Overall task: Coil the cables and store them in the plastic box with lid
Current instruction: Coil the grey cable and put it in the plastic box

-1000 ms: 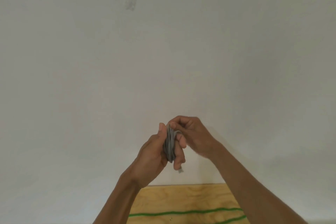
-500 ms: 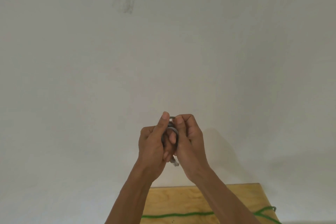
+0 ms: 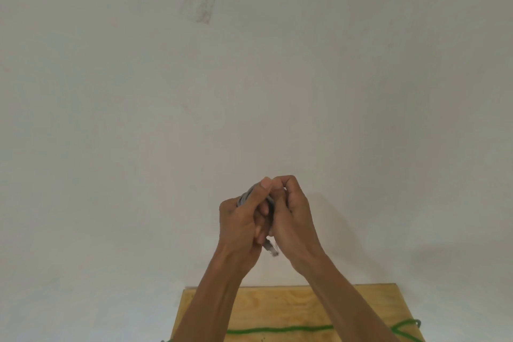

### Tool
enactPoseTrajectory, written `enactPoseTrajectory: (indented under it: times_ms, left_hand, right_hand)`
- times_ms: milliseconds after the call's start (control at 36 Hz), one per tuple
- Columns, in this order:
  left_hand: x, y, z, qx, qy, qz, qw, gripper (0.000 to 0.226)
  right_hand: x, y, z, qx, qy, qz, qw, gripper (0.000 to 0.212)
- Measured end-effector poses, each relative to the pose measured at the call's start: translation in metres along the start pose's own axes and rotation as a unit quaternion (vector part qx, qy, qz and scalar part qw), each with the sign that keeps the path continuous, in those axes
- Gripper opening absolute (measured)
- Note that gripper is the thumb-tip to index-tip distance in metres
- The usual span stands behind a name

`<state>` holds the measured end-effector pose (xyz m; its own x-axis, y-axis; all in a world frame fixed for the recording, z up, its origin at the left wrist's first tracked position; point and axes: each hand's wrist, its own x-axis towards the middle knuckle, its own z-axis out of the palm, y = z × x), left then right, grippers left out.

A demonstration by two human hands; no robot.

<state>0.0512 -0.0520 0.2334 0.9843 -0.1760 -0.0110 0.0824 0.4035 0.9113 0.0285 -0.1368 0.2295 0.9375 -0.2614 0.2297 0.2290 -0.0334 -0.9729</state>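
A pale wall (image 3: 249, 91) fills most of the view. Below the raised hands lies a plywood board (image 3: 277, 311), with a green cable (image 3: 277, 329) running across it. Above the board, the left hand (image 3: 241, 226) and right hand (image 3: 294, 219) press together, both clenched around a coiled grey cable (image 3: 244, 197), whose plug (image 3: 270, 248) hangs beneath them.
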Motion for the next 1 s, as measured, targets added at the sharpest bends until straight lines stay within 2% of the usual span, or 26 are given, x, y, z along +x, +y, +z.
enactPoseTrajectory:
  times_ms: [222, 417, 556, 639, 750, 806, 1000]
  left_hand:
    - [0.001, 0.004, 0.002, 0.006, -0.048, -0.010, 0.999, 0.055]
    - [0.004, 0.001, 0.005, -0.015, 0.009, 0.007, 1.000, 0.054]
    - [0.009, 0.000, -0.003, 0.080, 0.054, 0.087, 0.992, 0.063]
    - [0.009, -0.007, -0.005, 0.170, 0.069, 0.150, 0.971, 0.062]
    - [0.014, -0.011, -0.014, 0.302, 0.073, 0.245, 0.918, 0.063]
    - [0.020, -0.013, -0.020, 0.341, 0.060, 0.266, 0.900, 0.068]
    - [0.026, -0.026, -0.029, 0.397, 0.090, 0.301, 0.862, 0.056]
  right_hand:
    - [-0.004, 0.006, 0.003, -0.006, 0.044, -0.076, 0.996, 0.024]
    - [-0.003, 0.007, 0.002, -0.019, 0.051, -0.105, 0.993, 0.022]
    - [0.000, 0.010, 0.002, -0.096, 0.053, -0.129, 0.986, 0.022]
    - [0.007, 0.013, 0.002, -0.132, 0.063, -0.151, 0.978, 0.027]
    - [0.011, 0.018, -0.002, -0.134, 0.037, -0.144, 0.980, 0.016]
    - [0.013, 0.021, -0.003, -0.130, 0.019, -0.138, 0.982, 0.016]
    - [0.020, 0.030, -0.015, -0.135, -0.066, -0.112, 0.982, 0.019]
